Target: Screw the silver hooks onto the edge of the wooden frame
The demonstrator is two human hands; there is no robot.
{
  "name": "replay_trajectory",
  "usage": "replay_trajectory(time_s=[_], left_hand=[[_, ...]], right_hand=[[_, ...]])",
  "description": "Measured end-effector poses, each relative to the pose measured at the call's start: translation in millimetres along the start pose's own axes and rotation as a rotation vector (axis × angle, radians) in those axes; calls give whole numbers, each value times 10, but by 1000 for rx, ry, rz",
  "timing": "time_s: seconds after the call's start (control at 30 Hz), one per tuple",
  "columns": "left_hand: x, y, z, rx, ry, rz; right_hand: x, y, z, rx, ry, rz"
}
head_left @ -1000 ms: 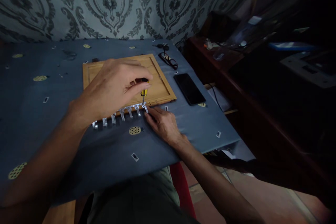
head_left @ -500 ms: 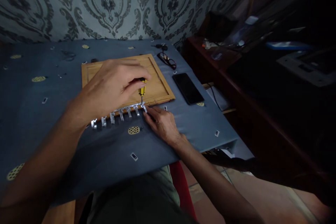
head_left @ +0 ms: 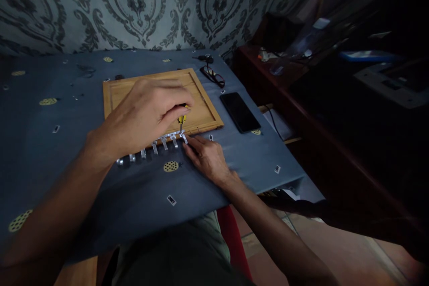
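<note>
My left hand point(head_left: 142, 114) is closed around a small yellow-handled screwdriver point(head_left: 182, 119), held upright with its tip down at the right end of a metal hook rail point(head_left: 157, 145). The rail lies along the near edge of a wooden panel point(head_left: 201, 105) on a table under a blue cloth point(head_left: 50, 152). Resting flat on the cloth, my right hand point(head_left: 208, 156) presses its fingertips against the rail's right end, just beside the screwdriver tip.
A black phone point(head_left: 240, 112) lies right of the panel, with glasses point(head_left: 213, 76) behind it. Small labels and yellow dotted patches are scattered on the cloth. A dark cluttered side table point(head_left: 301, 71) stands to the right. Patterned wallpaper backs the table.
The left hand's fingers have shifted around the screwdriver handle, covering more of the yellow. The right hand and the rail have stayed in place.
</note>
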State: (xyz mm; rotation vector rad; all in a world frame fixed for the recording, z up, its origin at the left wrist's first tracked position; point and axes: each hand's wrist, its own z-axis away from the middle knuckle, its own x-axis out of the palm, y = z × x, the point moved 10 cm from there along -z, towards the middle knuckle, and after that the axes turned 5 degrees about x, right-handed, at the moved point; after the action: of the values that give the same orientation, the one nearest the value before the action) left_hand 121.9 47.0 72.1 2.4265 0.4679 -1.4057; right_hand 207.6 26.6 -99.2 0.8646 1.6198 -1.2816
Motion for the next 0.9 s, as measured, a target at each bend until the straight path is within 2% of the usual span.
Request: replay_trajectory(time_s=[0.1, 0.27, 0.37, 0.63, 0.9], left_hand=[[-35, -17, 1, -27, 0, -10], [-317, -109, 70, -141, 128, -52], [-382, -135, 92, -172, 146, -74], [-182, -156, 46, -188, 104, -46], [-139, -171, 32, -222, 73, -24]], right_hand=[[0, 7, -1, 6, 2, 2], [11, 9, -5, 4, 4, 9], [11, 7, -5, 1, 4, 7], [15, 12, -5, 1, 0, 11], [23, 26, -2, 11, -9, 16]])
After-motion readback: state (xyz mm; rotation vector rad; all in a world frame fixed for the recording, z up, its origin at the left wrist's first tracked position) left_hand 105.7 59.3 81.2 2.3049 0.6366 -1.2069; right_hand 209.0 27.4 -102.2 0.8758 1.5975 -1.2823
